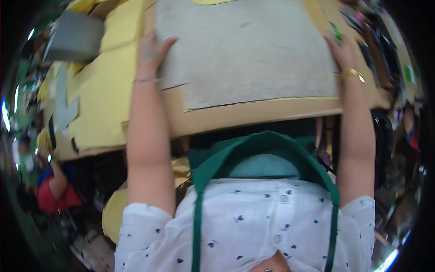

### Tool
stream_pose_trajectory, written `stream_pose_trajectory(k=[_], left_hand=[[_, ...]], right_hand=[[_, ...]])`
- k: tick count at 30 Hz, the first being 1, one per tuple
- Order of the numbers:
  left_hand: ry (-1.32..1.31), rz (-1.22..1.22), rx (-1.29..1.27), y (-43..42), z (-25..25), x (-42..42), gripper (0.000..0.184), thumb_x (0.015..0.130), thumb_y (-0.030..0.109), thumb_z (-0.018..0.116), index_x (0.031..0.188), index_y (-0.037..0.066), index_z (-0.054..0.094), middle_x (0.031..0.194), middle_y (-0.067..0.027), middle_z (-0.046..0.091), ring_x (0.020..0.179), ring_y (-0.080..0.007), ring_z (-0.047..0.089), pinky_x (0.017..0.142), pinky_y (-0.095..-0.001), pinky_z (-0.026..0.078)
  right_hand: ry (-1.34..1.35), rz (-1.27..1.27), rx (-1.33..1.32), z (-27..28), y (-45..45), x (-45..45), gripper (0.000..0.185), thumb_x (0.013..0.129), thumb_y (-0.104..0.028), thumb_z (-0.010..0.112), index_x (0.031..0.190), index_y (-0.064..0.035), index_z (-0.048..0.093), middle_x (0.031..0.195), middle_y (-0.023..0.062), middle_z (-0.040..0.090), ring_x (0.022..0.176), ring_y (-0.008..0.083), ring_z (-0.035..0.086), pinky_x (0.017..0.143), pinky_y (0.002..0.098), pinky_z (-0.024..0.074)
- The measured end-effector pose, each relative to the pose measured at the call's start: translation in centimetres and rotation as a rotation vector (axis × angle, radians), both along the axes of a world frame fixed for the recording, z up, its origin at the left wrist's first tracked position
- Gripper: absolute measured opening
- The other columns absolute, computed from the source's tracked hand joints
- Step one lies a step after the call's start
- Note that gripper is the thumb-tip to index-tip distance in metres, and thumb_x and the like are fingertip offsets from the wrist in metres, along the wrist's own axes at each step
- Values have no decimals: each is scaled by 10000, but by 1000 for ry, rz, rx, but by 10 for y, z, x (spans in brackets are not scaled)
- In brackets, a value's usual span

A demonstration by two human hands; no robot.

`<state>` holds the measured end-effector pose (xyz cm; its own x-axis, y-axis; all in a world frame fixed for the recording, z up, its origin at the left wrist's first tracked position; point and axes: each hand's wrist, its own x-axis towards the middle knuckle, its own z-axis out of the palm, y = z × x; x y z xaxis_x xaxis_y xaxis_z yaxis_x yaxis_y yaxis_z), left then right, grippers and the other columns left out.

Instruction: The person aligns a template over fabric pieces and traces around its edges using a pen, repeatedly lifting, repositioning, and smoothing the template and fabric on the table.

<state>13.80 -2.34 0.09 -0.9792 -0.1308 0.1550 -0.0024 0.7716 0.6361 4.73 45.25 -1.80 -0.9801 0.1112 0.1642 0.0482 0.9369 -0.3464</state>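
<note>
A large grey sheet (253, 59), fabric-like, lies flat on the table before me, with yellow material showing along its lower and right edges. My left hand (153, 51) rests at the sheet's left edge, its thumb spread apart from the fingers. At the right edge is my right hand (343, 49), thumb towards the sheet. A slim green object that looks like a pen (335, 31) sticks out between its fingers. The fingertips of both hands are blurred.
Yellow sheets (102, 99) cover the table to the left, with a grey box (74, 36) and a grey cut piece (66, 102) there. Dark items (378, 50) crowd the right side. A person in red (56, 190) is at the far left.
</note>
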Motion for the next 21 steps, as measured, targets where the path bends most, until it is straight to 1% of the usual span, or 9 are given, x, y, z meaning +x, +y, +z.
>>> stream_pose_trajectory(k=[2, 4, 7, 10, 13, 16, 19, 21], left_hand=[[133, 9, -58, 5, -1, 2, 552, 661, 322, 706, 977, -100, 542, 922, -223, 603, 852, -289, 592, 765, -343, 448], [102, 46, -176, -1, -6, -3, 588, 655, 335, 709, 1003, -106, 536, 895, -235, 602, 839, -301, 591, 766, -341, 450], [141, 148, -273, -2, -16, -3, 670, 645, 380, 709, 1065, -104, 511, 922, -247, 585, 863, -315, 577, 774, -350, 447], [192, 151, -232, -5, -21, 1, 744, 636, 427, 704, 1112, -100, 483, 964, -260, 554, 911, -327, 551, 796, -360, 436], [204, 138, -200, -4, -21, 5, 761, 640, 448, 695, 1115, -105, 478, 988, -260, 529, 938, -337, 527, 814, -368, 423], [211, 134, -224, -5, -23, 4, 753, 646, 449, 691, 1115, -101, 480, 967, -255, 533, 927, -338, 528, 814, -367, 422], [211, 146, -274, -8, -28, -1, 810, 609, 527, 679, 1119, -71, 486, 957, -223, 538, 901, -330, 530, 785, -366, 440], [200, 137, -269, -10, -31, -4, 805, 608, 542, 670, 1114, -59, 495, 950, -222, 540, 893, -329, 534, 778, -366, 444]], right_hand=[[72, 45, 20, 0, 3, 2, 645, 704, -540, 577, 1012, 24, 527, 936, 255, 574, 904, 377, 549, 765, 415, 429], [31, 54, 45, -3, 9, -4, 627, 709, -542, 574, 966, 28, 530, 903, 258, 572, 876, 378, 552, 753, 411, 425], [18, 53, 37, -3, 11, -4, 612, 715, -540, 569, 934, 30, 527, 879, 256, 571, 853, 379, 553, 746, 406, 424], [28, 56, 30, -2, 11, -2, 603, 722, -536, 566, 918, 32, 524, 867, 254, 570, 842, 378, 553, 742, 404, 425], [46, 62, 48, -4, 13, -3, 603, 725, -532, 566, 909, 40, 523, 858, 253, 570, 833, 372, 555, 735, 404, 425], [45, 69, 51, -2, 10, -1, 601, 726, -528, 570, 892, 48, 523, 834, 247, 569, 802, 360, 558, 714, 399, 426], [21, 70, 31, -1, 11, -2, 596, 727, -524, 574, 875, 51, 522, 811, 241, 568, 769, 348, 557, 692, 393, 425], [56, 76, 39, -4, 12, -3, 590, 728, -521, 576, 867, 49, 522, 799, 238, 566, 750, 343, 556, 680, 391, 424]])
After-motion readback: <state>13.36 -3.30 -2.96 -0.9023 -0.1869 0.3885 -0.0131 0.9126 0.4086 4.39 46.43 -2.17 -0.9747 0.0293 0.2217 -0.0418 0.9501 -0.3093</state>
